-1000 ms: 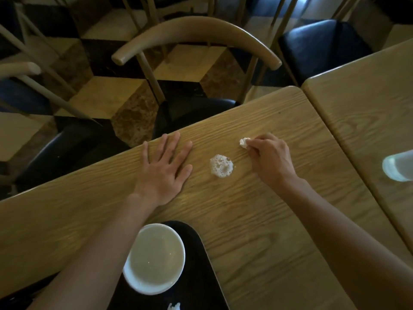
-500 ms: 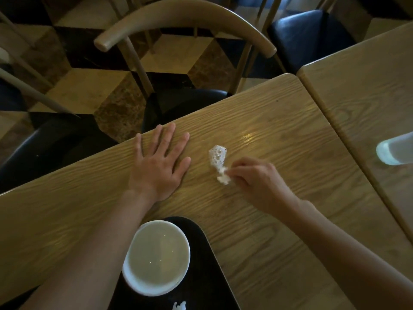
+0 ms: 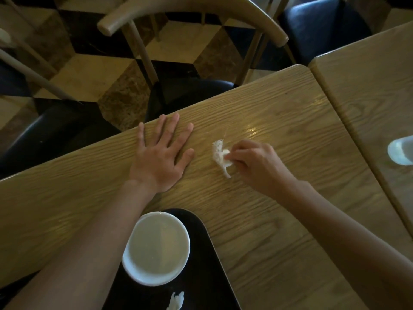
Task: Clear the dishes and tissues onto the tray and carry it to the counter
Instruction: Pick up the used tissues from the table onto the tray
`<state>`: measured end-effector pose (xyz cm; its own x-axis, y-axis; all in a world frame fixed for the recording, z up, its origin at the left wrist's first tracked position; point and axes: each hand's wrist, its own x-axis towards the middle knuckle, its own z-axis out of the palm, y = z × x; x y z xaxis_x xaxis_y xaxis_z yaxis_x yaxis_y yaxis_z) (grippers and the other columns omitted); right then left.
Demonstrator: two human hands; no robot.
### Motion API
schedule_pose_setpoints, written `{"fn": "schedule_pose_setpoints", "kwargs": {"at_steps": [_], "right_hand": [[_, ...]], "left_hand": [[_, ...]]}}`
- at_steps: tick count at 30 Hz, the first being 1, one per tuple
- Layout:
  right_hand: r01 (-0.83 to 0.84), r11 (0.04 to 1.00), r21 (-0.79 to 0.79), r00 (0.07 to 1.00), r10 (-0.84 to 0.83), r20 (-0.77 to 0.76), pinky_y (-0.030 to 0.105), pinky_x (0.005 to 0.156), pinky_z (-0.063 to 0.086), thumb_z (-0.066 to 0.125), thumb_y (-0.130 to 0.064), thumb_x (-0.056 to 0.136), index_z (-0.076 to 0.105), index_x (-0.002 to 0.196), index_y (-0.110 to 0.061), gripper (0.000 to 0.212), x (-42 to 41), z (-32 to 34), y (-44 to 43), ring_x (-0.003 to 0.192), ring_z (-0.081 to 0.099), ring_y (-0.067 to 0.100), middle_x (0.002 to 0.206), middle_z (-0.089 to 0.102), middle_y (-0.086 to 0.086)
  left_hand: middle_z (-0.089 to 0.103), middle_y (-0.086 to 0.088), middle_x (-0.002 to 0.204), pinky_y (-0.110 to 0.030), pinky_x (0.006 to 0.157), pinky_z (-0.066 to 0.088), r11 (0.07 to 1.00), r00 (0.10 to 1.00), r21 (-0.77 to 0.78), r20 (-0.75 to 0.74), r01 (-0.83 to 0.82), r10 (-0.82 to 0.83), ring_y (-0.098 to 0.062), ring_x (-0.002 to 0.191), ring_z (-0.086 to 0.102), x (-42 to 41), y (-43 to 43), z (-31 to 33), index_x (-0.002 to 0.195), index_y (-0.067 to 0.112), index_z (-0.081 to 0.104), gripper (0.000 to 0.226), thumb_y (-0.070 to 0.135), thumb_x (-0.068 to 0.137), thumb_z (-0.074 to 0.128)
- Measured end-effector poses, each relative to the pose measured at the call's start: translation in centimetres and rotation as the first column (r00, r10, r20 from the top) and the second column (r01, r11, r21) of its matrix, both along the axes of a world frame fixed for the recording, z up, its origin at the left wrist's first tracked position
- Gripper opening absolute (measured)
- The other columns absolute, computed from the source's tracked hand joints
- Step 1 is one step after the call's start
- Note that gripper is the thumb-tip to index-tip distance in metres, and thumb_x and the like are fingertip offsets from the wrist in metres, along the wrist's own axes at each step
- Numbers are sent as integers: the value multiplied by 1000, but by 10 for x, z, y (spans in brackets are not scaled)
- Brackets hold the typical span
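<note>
My right hand pinches crumpled white tissue at the middle of the wooden table; a larger tissue piece hangs against the small scrap in my fingertips. My left hand lies flat on the table with fingers spread, just left of the tissue and not touching it. Near the front edge lies a black tray that holds a white bowl. Another scrap of white tissue lies on the tray at the bottom of the view.
A second wooden table adjoins on the right, with a clear cup at its edge. A chair with a curved wooden back and dark seat stands across the table. Another dark chair seat sits at the left over a chequered floor.
My right hand carried a small tissue scrap leftward from the right of the round tissue and gathered that tissue with it. My left hand stayed flat.
</note>
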<state>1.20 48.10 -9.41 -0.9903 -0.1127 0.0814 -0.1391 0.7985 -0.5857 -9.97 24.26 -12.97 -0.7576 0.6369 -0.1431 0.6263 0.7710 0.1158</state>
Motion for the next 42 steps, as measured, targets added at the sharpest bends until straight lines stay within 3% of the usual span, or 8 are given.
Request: {"fn": "schedule_pose_setpoints", "kwargs": {"at_steps": [6, 9, 13, 22, 27, 31, 35, 42], "right_hand": [[-134, 989, -58, 982, 141, 129, 22, 68, 59, 73, 2, 88, 82, 95, -9, 16, 18, 6, 6, 78, 70, 7, 96, 76, 3], [68, 996, -52, 997, -67, 29, 12, 77, 55, 74, 0, 88, 81, 100, -7, 15, -6, 12, 23, 83, 70, 6, 100, 78, 6], [245, 969, 31, 969, -246, 30, 32, 89, 57, 67, -7, 94, 79, 109, -10, 19, -47, 10, 36, 95, 72, 17, 107, 77, 6], [-140, 990, 17, 988, 138, 67, 26, 73, 58, 64, 2, 89, 81, 92, -7, 19, -39, 11, 1, 81, 72, 12, 92, 78, 5], [-327, 944, -43, 914, 327, 240, 29, 76, 59, 68, -1, 90, 81, 98, -12, 19, 0, 14, 0, 87, 70, 12, 104, 74, 4], [-145, 988, -53, 981, 151, 120, 11, 75, 53, 71, -3, 90, 80, 102, -11, 17, -24, 21, 17, 82, 64, -3, 101, 75, 0], [103, 994, 27, 994, -104, 29, 38, 87, 58, 68, -8, 93, 79, 109, -10, 19, -65, 18, 34, 92, 71, 15, 104, 76, 5], [-188, 981, 39, 980, 185, 72, 25, 81, 56, 69, -5, 90, 81, 99, -10, 16, -65, 12, -1, 90, 71, 13, 102, 76, 5]], "left_hand": [[-1, 2, 170, -63, 120, 1, 1000, 1000, 4, 9, -5, 5, -21, 156, -6, 0, 1, 1, 159, 40, 7, 63, 61, 100, 16], [-1, 2, 170, -63, 120, 1, 1000, 1000, -3, 7, -5, 5, -21, 156, -6, 0, 0, 1, 159, 40, 6, 63, 61, 100, 15], [-5, 3, 170, -62, 120, 0, 1000, 1000, -13, 16, -10, 11, -21, 155, -9, 1, 0, 1, 158, 42, 1, 63, 62, 100, 13], [-2, 2, 170, -64, 119, 2, 1000, 1000, -18, 7, -2, 2, -22, 156, -7, 0, 0, 1, 159, 41, 3, 63, 62, 100, 14], [1, 1, 170, -64, 119, 2, 1000, 1000, -12, 2, -2, 2, -22, 156, -5, 0, 1, 2, 159, 39, 7, 63, 61, 100, 16], [-2, 2, 170, -63, 120, 0, 1000, 1000, -16, -1, -1, 1, -22, 156, -7, 0, 1, 0, 159, 40, 4, 63, 61, 100, 16], [-6, 2, 170, -63, 120, 1, 1000, 1000, -29, -4, -6, 5, -22, 155, -9, 0, 0, -1, 159, 40, 0, 64, 62, 100, 14], [-4, 3, 170, -63, 120, 0, 1000, 1000, -17, 5, -4, 4, -22, 155, -8, 0, 0, 1, 159, 41, 3, 63, 61, 100, 13]]}}
